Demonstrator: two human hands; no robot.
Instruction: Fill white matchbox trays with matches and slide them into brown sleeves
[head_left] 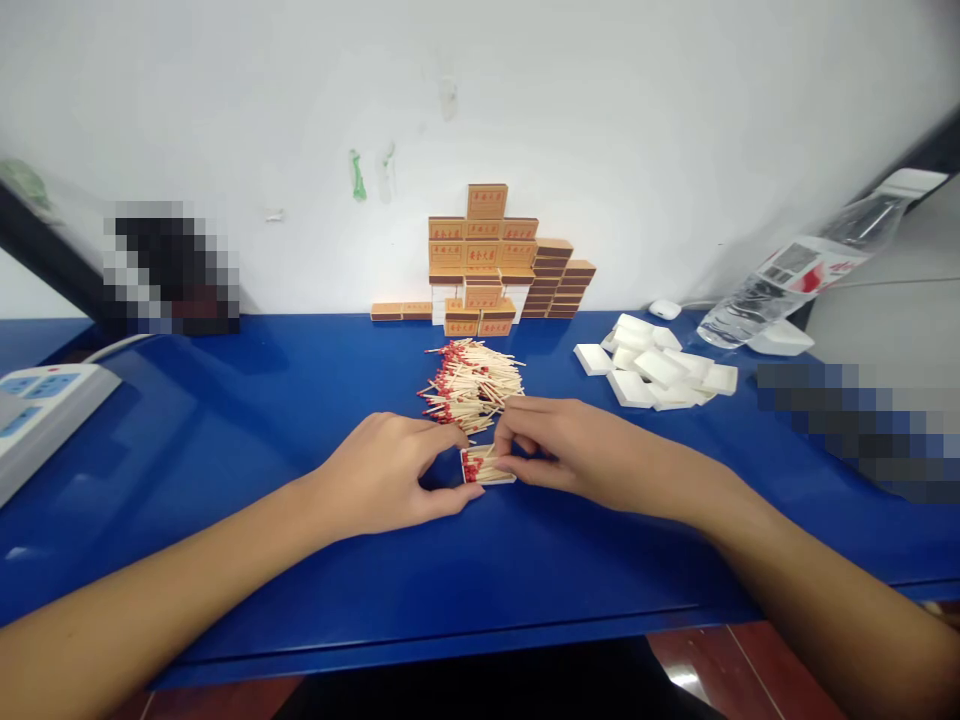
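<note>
A small white matchbox tray (489, 482) lies on the blue table, partly filled with red-headed matches (475, 466). My left hand (397, 470) steadies the tray at its left end, the thumb at the near side and the fingers at the far side. Over the tray's right end, my right hand (555, 445) has its thumb and fingers pinched on matches; how many is hidden by the fingers. Just beyond both hands spreads a loose pile of matches (472, 380), most red heads facing left.
Stacked orange matchboxes (482, 255) stand against the wall behind the pile. White empty trays (660, 368) are heaped at right, near a tilted plastic bottle (810, 260) and a white earphone case (664, 309). A white power strip (56, 410) sits at left on the blue table (300, 600).
</note>
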